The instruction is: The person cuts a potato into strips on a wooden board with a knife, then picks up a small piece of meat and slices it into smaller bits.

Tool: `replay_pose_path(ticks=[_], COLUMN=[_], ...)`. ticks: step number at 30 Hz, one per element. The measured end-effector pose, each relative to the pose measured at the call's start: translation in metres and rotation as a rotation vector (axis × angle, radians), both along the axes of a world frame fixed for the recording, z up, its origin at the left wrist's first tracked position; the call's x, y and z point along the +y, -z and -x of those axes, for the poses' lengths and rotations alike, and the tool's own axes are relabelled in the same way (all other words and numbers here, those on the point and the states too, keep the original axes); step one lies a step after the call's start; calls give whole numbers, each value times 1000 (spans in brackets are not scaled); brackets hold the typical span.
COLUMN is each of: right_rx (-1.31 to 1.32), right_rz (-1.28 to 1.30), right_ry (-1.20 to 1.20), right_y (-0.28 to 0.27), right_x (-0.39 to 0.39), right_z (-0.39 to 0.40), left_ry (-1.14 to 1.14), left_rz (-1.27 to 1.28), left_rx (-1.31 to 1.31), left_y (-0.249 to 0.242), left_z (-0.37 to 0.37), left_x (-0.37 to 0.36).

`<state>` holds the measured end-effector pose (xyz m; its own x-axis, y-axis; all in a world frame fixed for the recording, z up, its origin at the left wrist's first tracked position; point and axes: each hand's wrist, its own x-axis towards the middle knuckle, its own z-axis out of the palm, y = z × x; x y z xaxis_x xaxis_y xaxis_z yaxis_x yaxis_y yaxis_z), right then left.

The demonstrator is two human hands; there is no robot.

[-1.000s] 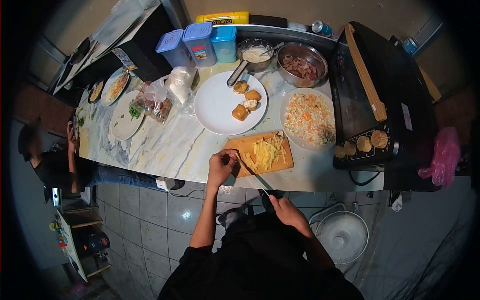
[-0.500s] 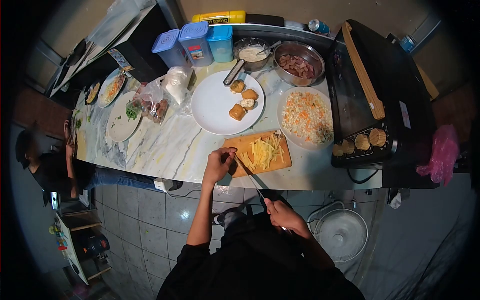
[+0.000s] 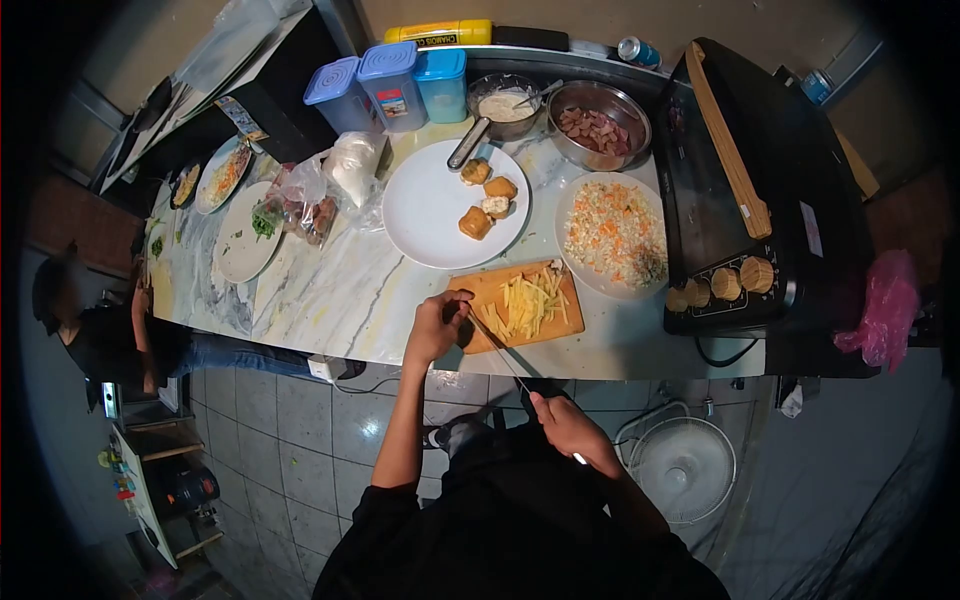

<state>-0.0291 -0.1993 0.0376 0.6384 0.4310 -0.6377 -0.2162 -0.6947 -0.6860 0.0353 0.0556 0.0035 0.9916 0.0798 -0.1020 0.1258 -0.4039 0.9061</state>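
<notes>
A wooden cutting board (image 3: 568,318) lies near the counter's front edge, with a pile of pale yellow strips (image 3: 528,306) on it. My right hand (image 3: 570,428) is closed around the handle of a knife (image 3: 503,352), its blade slanting up and left over the board's front edge. By the blade's tip, at the board's left end, is my left hand (image 3: 436,328). Its fingers are curled in toward the thumb, and I cannot make out what is between them. Just beyond the board stands a white plate (image 3: 420,215) with several browned pieces (image 3: 475,223).
A plate of chopped vegetables (image 3: 612,235) and a metal bowl of meat (image 3: 600,130) stand right of centre. The black oven (image 3: 720,250) borders the right side. Lidded containers (image 3: 392,90) line the back. Another person (image 3: 110,335) stands at the far left.
The knife and my right hand have shifted very slightly. My left hand's fingers have moved a little by the blade's tip. Food and dishes are where they were.
</notes>
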Motion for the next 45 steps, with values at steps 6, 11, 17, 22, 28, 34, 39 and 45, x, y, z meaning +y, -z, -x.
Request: replay_pose_path(ticks=[6,11,17,22,28,34,39,45], right_rx=[87,-138,-291,97,185,121,23,64], right_rz=[44,-6,-25,37,-49,-36,-42,-92], right_ry=[-26,-13,-26,-4,26,1,-21,11], right_y=[-12,10,34,6,20,16,16,0], right_x=[0,-1,-8,-8,-12,-15,-19,-33], right_z=[-5,4,10,-10,-9,-6,-5,-10], left_ry=[-39,-71,-72,-71,-45,-80,-106,-121], left_rz=[7,-99,-168,-159,-66,-13,38,134], left_rx=[9,-67,-12,-39,-12,-90,-75,-71], left_y=[3,8,-6,-2,3,-10,-24,-49], left_z=[1,1,-3,-4,-5,-5,-4,-5], left_x=[-3,-4,-7,-7,-5,-5,1,10])
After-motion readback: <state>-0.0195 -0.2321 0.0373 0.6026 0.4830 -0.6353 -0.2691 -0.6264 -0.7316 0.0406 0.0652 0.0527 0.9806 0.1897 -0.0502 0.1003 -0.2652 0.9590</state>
